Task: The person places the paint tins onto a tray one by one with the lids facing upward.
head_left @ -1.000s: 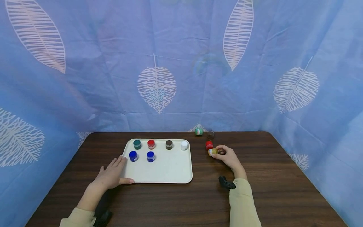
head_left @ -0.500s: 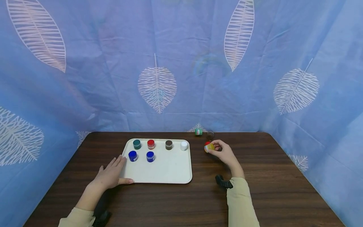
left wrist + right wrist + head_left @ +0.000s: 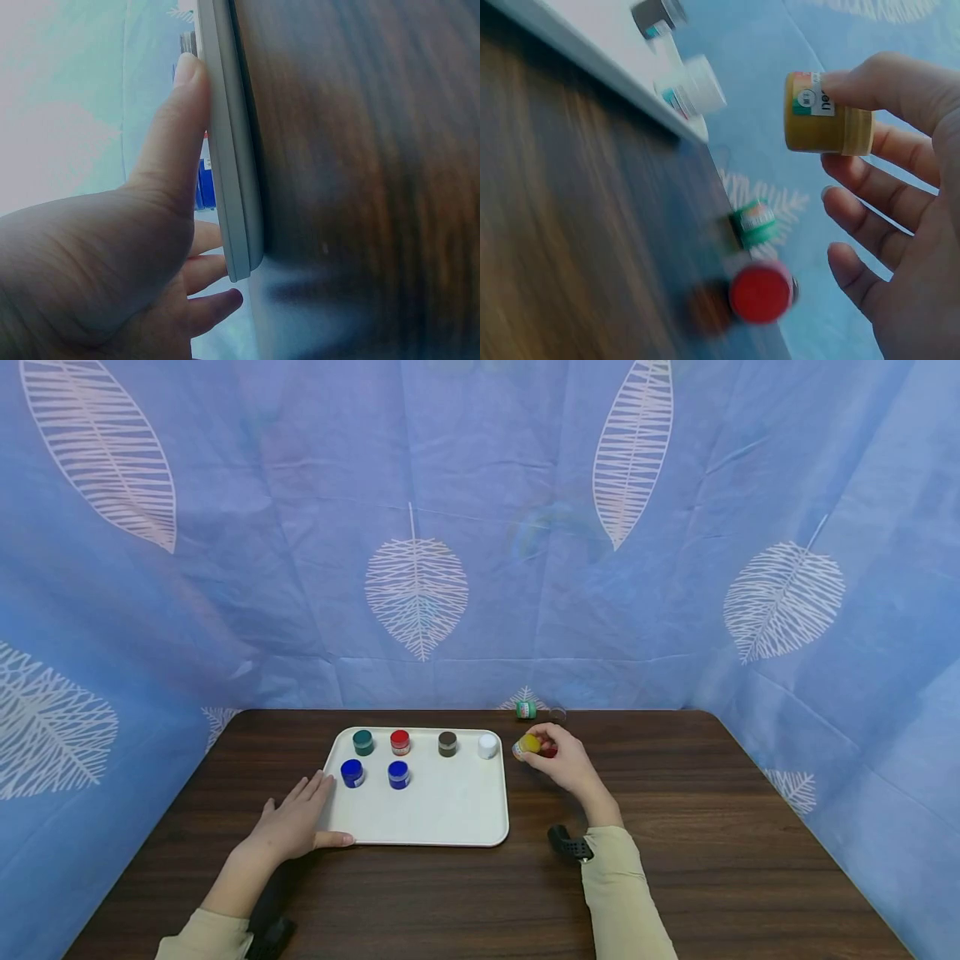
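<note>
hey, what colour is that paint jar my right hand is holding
Mustard yellow; the paint jar shows best in the right wrist view.

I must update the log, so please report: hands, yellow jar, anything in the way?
Left hand against tray, left side. Right hand gripping yellow jar, right of tray. White jar nearest, possible obstacle.

The head camera looks forward and down over the surface [image 3: 720,843]. Close in and tipped sideways, the left wrist view skims the white tray [image 3: 450,818] edge-on; the right, also tipped, shares its far corner with the head view.
</note>
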Motion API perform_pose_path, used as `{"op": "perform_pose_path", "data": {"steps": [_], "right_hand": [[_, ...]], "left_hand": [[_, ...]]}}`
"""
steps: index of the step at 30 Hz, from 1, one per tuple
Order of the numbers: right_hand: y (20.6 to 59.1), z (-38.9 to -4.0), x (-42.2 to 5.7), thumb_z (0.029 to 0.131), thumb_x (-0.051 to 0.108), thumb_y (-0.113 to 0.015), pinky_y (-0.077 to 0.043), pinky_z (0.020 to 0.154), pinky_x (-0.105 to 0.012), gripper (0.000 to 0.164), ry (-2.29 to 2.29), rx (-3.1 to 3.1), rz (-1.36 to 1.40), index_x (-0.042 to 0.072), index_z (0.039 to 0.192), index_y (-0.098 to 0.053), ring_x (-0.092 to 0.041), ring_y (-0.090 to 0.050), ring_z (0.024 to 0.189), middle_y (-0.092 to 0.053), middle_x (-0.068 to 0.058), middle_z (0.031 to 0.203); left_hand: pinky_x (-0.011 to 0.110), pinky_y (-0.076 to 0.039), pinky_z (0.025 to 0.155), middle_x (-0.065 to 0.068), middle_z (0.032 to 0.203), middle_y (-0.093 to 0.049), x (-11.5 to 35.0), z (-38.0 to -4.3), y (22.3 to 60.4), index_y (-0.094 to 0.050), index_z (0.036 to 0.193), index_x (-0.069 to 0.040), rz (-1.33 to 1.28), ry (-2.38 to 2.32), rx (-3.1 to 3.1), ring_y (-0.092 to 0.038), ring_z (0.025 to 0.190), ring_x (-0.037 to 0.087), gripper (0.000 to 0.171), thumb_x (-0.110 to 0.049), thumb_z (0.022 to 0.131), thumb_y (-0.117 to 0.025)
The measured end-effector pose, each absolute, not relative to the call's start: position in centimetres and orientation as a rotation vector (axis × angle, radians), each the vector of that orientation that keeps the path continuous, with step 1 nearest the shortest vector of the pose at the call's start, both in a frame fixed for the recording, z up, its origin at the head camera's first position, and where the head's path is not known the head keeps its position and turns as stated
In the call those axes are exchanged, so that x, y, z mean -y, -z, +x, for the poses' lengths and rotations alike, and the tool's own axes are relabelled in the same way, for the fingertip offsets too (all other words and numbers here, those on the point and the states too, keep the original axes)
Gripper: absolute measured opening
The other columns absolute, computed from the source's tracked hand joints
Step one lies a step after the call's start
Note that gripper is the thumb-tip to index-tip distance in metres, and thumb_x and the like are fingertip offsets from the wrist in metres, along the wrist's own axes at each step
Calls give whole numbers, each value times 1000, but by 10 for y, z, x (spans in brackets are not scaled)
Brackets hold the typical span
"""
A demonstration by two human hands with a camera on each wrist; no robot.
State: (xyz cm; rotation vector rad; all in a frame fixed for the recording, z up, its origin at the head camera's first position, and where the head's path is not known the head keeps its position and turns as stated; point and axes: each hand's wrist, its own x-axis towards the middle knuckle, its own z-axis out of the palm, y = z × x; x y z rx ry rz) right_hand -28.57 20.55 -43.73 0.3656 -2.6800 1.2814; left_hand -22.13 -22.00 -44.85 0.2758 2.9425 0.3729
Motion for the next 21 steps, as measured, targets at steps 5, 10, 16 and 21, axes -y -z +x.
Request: {"op": "perform_pose_path", "data": {"steps": [5, 10, 16, 21], "right_hand": [[435, -284, -186, 86, 22, -75, -51, 83, -41, 38, -1225, 2674, 454, 9, 119, -63, -27, -57, 95, -62, -10, 109], [435, -281, -166, 84, 22, -77, -51, 85, -43, 36, -1151, 2688, 530, 10, 116, -64, -29, -57, 97, -62, -8, 108], [435, -277, -140, 83, 24, -78, -44, 79, -37, 35, -993, 2743, 553, 13, 114, -67, -28, -55, 94, -64, -3, 103], [437, -272, -118, 83, 28, -78, -45, 82, -42, 34, -802, 2783, 538, 15, 113, -69, -22, -56, 98, -67, -2, 105]], "left_hand": [[82, -18, 101, 31, 155, -25, 220, -221, 448, -30, 149, 3, 282, -368, -2947, -24, 142, 53, 116, -71, 70, -69], [82, -18, 101, 31, 155, -25, 221, -221, 449, -30, 150, 3, 281, -365, -2944, -23, 142, 53, 116, -72, 70, -68], [82, -17, 101, 31, 155, -25, 220, -222, 449, -30, 150, 2, 274, -366, -2941, -23, 142, 53, 116, -72, 69, -69], [82, -17, 101, 31, 156, -24, 220, -221, 448, -29, 150, 3, 273, -371, -2938, -23, 142, 53, 116, -72, 70, -69]]}}
